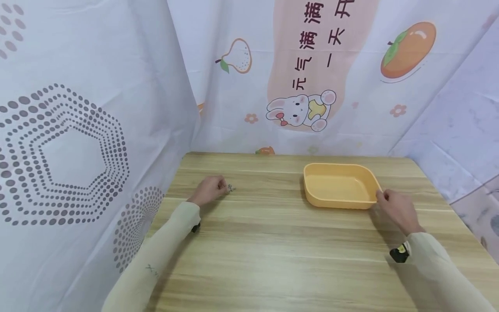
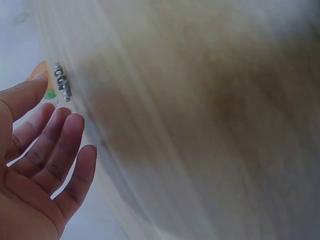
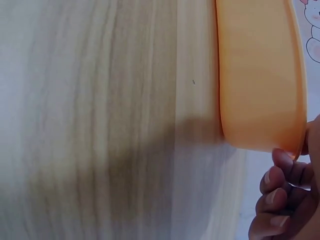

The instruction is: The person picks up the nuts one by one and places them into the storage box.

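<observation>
A yellow-orange plastic basin [image 1: 341, 203] stands toward the right of the wooden table. My right hand [image 1: 397, 210] pinches its right rim between thumb and fingers; in the right wrist view the fingertips [image 3: 282, 156] sit at the basin's corner [image 3: 262, 75]. Over at the left, my left hand [image 1: 211, 190] is low over the table beside a cluster of small silvery metal pieces [image 1: 231, 188]. From the left wrist, these metal pieces [image 2: 62, 82] appear just past the thumb tip, while the other fingers [image 2: 67, 132] are loosely bent and spread apart.
The wooden table [image 1: 273, 251] ends at a white printed curtain [image 1: 234, 117] along the back. Another hanging sheet [image 1: 78, 151] borders the left side, and a pale marbled one [image 1: 460, 125] the right. Cream sleeves cover both arms.
</observation>
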A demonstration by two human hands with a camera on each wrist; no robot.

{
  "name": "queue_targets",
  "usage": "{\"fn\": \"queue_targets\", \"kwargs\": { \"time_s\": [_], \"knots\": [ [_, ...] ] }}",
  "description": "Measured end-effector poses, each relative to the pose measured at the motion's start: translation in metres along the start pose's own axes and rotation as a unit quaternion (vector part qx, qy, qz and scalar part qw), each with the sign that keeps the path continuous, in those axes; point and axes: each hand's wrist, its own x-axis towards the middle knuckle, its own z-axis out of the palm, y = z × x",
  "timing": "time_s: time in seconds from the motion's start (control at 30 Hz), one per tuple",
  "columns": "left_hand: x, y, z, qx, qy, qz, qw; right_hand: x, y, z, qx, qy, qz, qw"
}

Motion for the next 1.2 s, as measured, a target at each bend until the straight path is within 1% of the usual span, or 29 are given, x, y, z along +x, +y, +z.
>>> {"fn": "queue_targets", "kwargs": {
  "time_s": [0.13,0.4,0.53,0.67,0.8,0.97,1.1,1.2],
  "knots": [
    [0.0023,-0.0003,0.0028,-0.003,-0.01,-0.009,0.9999,0.0011,0.0014,0.0038,0.0,0.011,0.004,1.0],
    [0.0065,-0.0001,0.0072,-0.003,-0.021,-0.022,0.9995,0.002,0.0004,0.0056,0.007,0.018,0.01,1.0],
    [0.0065,0.0006,0.0082,-0.002,-0.017,-0.033,0.9993,0.002,-0.0003,0.0069,0.013,0.021,0.013,1.0],
    [0.005,0.0004,0.0085,0.006,-0.009,-0.052,0.9986,0.0017,-0.0004,0.0078,0.016,0.024,0.014,0.999],
    [0.004,-0.0003,0.0074,0.014,-0.012,-0.067,0.9976,0.0018,0.0006,0.008,0.019,0.021,0.014,0.999],
    [0.003,-0.0009,0.0068,0.017,-0.02,-0.066,0.9975,0.0037,0.0022,0.0073,0.043,0.003,0.022,0.999],
    [0.0021,0.0012,0.0054,0.013,-0.02,-0.058,0.998,0.0046,0.0023,0.0061,0.09,-0.028,0.035,0.995],
    [0.0016,0.0021,0.0042,0.021,-0.029,-0.057,0.9978,0.0046,0.0013,0.0052,0.124,-0.05,0.044,0.99]
  ]
}}
